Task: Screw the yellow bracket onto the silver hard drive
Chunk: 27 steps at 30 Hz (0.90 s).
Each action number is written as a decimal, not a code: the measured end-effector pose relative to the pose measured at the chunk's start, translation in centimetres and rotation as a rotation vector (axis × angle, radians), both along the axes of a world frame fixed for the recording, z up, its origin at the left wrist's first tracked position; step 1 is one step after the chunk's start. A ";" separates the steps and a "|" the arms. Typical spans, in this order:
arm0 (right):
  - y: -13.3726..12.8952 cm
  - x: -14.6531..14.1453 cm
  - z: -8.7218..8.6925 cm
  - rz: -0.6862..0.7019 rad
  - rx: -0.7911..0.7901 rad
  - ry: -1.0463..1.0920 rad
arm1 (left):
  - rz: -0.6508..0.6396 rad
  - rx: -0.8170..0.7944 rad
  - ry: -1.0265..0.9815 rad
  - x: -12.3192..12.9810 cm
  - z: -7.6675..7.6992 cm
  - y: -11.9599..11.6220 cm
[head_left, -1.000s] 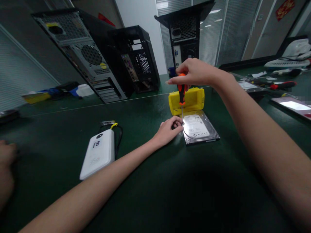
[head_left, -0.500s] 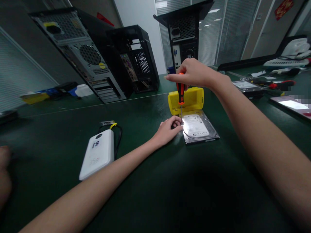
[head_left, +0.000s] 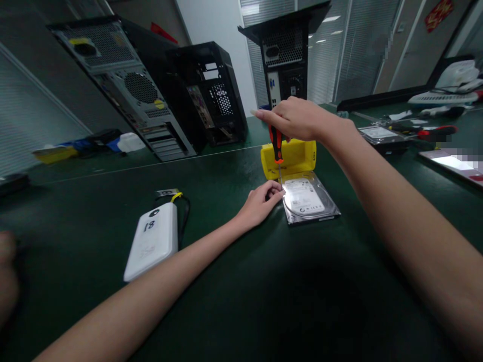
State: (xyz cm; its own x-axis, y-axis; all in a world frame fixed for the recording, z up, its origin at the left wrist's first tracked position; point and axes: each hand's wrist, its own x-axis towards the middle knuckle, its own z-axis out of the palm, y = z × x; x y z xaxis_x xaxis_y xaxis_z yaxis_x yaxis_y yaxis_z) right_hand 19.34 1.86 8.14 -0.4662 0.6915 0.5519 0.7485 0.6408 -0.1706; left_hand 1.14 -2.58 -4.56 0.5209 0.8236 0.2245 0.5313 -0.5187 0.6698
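Observation:
A silver hard drive (head_left: 304, 196) with a white label lies flat on the dark green table. Behind it, an open yellow box (head_left: 292, 157) touches its back edge. My right hand (head_left: 296, 118) is wrapped round the handle of an orange and black screwdriver (head_left: 277, 146), whose shaft points down to the drive's left edge. At that same edge, my left hand (head_left: 262, 201) rests on the table with its fingers curled and pinched near the screwdriver's tip. What the left fingers hold, if anything, is hidden.
A white power bank (head_left: 153, 241) with a black cable lies left of my left forearm. Computer cases (head_left: 141, 85) stand at the back. Another hard drive (head_left: 381, 136), tools and a phone (head_left: 451, 163) lie at right. Part of a person's arm (head_left: 7, 276) shows at far left.
My right hand has turned with the screwdriver, its thumb now pointing higher. The handle has moved slightly left and leans more. My left hand stays at the drive's edge.

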 end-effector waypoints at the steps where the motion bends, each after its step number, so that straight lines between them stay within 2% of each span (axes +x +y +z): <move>1: 0.0 -0.1 0.0 0.030 -0.037 -0.011 | 0.005 -0.001 -0.005 0.0 0.0 0.0; 5: 0.1 -0.3 0.0 0.132 -0.171 -0.033 | 0.037 -0.024 -0.035 -0.1 -0.1 0.1; 13: -0.2 -0.7 0.5 0.213 -0.250 0.043 | 0.033 -0.031 -0.015 -0.2 -0.2 0.2; 17: -0.7 -0.9 0.7 0.227 -0.320 0.087 | 0.022 -0.021 -0.002 -0.2 -0.1 0.2; 27: -1.0 -1.0 0.9 0.226 -0.347 0.092 | 0.012 -0.006 0.005 -0.1 -0.1 0.2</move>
